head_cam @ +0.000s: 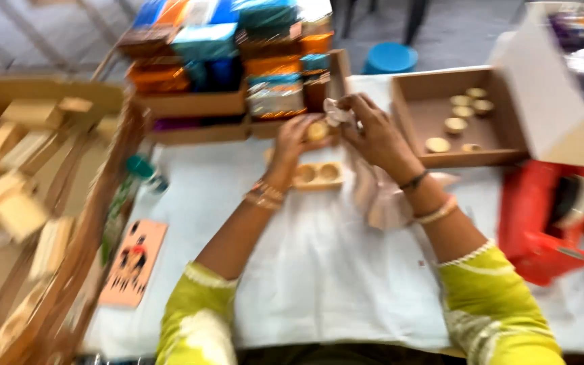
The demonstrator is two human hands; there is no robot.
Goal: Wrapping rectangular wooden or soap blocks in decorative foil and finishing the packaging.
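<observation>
Brass-coloured and small, a round cup [318, 130] sits in the left hand [297, 135], fingers curled closed about it. The right hand [372, 132] pinches a pale cloth [338, 113] against the cup's rim, fingers shut on the fabric; more of that cloth trails down over the table past the wrist. The picture is blurred, so I cannot tell how firmly either hand grips.

Just below the hands lies a light wooden holder [318, 176] with two round hollows — both look filled with similar little cups, though the blur makes that unsure. Off to the right, an open brown cardboard box [419, 128] holds a loose scatter of perhaps six more of the same cups [455, 124]. Judging from that, the work seems early to midway: two pieces seated, one in hand, several waiting in the box.

All this rests on a table under a white cloth [319, 270]. Along its far edge stand cartons stacked with bright wrapped packets [231, 54] — orange, blue, teal. At the left, a large cardboard box [103, 196] is piled with pale wooden blocks [18, 196], and a pinkish card with dark figures [133, 262] lies beside it. A red object [542, 223] sits at the right edge under a white box [549, 101]. Beyond the table, a blue stool [390, 57] stands on a grey floor.
</observation>
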